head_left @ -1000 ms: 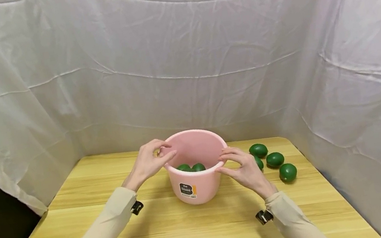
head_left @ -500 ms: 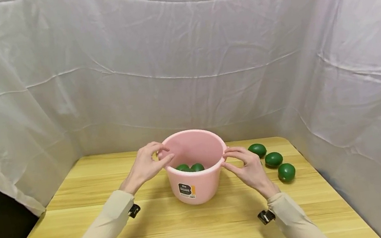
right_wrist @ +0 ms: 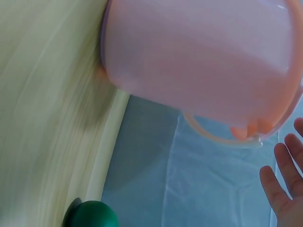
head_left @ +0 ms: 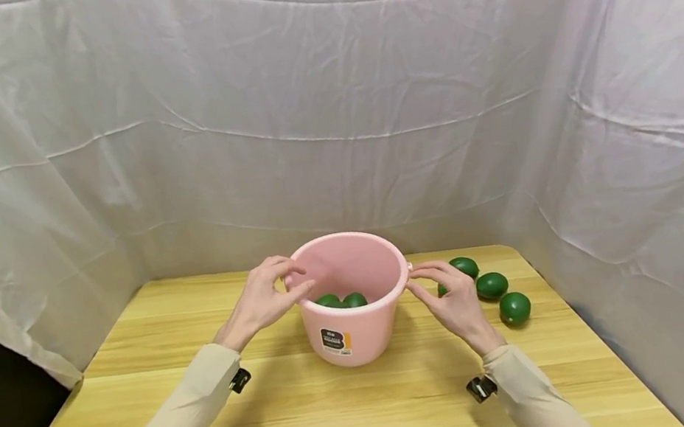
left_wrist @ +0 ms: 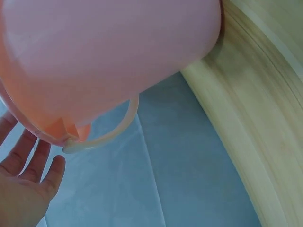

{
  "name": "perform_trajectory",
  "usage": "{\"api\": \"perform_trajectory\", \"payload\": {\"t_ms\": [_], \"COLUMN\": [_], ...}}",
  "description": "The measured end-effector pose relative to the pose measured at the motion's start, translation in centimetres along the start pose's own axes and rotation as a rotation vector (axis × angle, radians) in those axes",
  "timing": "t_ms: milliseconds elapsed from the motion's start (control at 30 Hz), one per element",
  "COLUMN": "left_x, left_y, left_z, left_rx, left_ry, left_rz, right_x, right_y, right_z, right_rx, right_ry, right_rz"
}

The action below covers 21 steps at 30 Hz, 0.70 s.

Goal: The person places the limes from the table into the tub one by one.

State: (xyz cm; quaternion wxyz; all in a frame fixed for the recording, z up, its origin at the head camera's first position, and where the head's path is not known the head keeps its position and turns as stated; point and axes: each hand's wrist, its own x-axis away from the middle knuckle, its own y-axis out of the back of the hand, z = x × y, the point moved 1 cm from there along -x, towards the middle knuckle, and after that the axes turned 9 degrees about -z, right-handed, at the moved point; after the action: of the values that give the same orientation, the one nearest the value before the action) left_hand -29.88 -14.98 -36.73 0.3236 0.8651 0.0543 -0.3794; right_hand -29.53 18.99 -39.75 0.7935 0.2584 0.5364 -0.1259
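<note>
A pink plastic bucket (head_left: 361, 333) with a black-and-orange label stands on the table, several green lime-like fruits (head_left: 353, 300) visible inside. My left hand (head_left: 255, 303) is at the bucket's left rim, fingers loosely bent, fingertips right at the edge. In the left wrist view these fingers (left_wrist: 53, 175) are spread beside the rim, near the pale bail handle (left_wrist: 116, 135) that hangs down the far side. My right hand (head_left: 457, 303) is just off the right rim with nothing in it. Its fingers (right_wrist: 272, 187) look straight and spread in the right wrist view.
Several more green fruits (head_left: 514, 308) lie on the wooden table (head_left: 348, 421) to the right of the bucket, partly behind my right hand. White cloth curtains (head_left: 326, 111) enclose the table at the back and sides.
My right hand has drawn off the bucket's rim, moving a little to the right. The left hand has hardly moved, and the bucket stays in place.
</note>
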Motion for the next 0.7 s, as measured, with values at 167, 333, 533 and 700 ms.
{"api": "perform_trajectory", "payload": {"t_ms": [167, 333, 533, 700], "left_x": [0.5, 1.0, 1.3, 1.3], "left_y": [0.0, -0.2, -0.2, -0.1], "left_z": [0.1, 0.3, 0.4, 0.4], "left_rx": [-0.014, -0.025, 0.005, 0.014], "left_ry": [0.022, 0.021, -0.028, -0.06], "left_rz": [0.028, 0.061, 0.058, 0.055], "right_x": [0.3, 0.7, 1.0, 1.1], "right_y": [0.1, 0.3, 0.6, 0.7], "right_z": [-0.5, -1.0, -1.8, -2.5], "right_rx": [0.05, 0.085, 0.131, 0.143], "right_ry": [-0.017, -0.051, -0.096, -0.155], "right_rz": [-0.031, -0.027, -0.023, -0.017]}}
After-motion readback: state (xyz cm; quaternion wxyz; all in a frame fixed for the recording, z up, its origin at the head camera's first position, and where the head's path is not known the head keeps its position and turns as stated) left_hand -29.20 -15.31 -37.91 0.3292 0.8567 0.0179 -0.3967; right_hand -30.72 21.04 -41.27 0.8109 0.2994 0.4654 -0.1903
